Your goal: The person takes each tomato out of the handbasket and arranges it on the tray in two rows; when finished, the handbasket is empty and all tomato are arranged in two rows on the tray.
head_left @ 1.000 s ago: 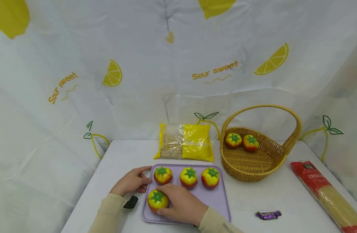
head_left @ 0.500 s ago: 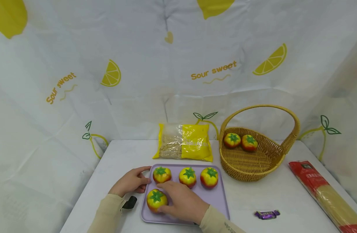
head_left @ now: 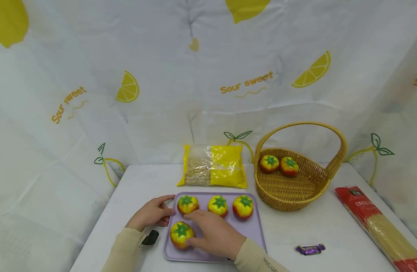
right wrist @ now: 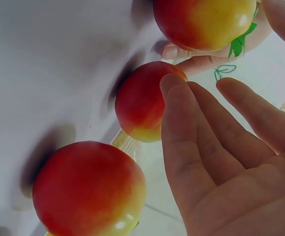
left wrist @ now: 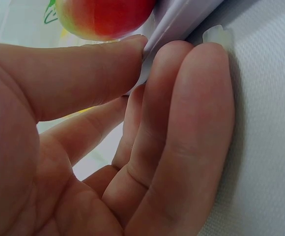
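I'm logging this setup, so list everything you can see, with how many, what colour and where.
tomatoes on the tray: four, yellow-red with green tops; three in the far row, one near left.
tomatoes in the basket: two, same colours, far side.
tray: one, lilac, near centre of table.
basket: one, tan wicker with handle, right of tray.
bag: one, yellow and clear, behind tray.
noodle packet: one, red and clear, right edge.
candy: one, purple, near right.
table: one, white.
left hand: pinches the tray's left edge.
right hand: rests beside near-left tomato.

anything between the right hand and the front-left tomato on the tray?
Nothing visible. The right hand lies on the tray right beside the front-left tomato, fingers loosening around it. The other three tomatoes sit in the back row, clear of that gap.
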{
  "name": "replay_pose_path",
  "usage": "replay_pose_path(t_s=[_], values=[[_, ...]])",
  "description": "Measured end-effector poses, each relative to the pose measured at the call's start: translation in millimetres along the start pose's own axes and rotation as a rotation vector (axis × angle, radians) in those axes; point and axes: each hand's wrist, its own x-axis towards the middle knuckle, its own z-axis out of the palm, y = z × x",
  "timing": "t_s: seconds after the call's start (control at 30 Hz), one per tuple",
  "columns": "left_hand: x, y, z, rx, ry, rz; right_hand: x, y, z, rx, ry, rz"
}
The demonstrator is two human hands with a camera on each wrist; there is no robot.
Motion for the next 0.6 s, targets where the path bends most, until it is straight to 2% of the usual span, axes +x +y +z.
replay_pose_path(t_s=[0.37, 0.47, 0.6], values=[[2.3, -1.1, -0.9, -0.004, -0.014, -0.004, -9, 6, -12, 0.001, 0.047, -0.019], [2.3, -3.0, -1.0, -0.010, -0.015, -0.013, -15, 15, -23, 0.032, 0.075, -0.002], [2.2, -2.7, -0.9, -0.005, -0.018, -0.014, -33, 36, -50, 0.013, 0.140, 0.048]])
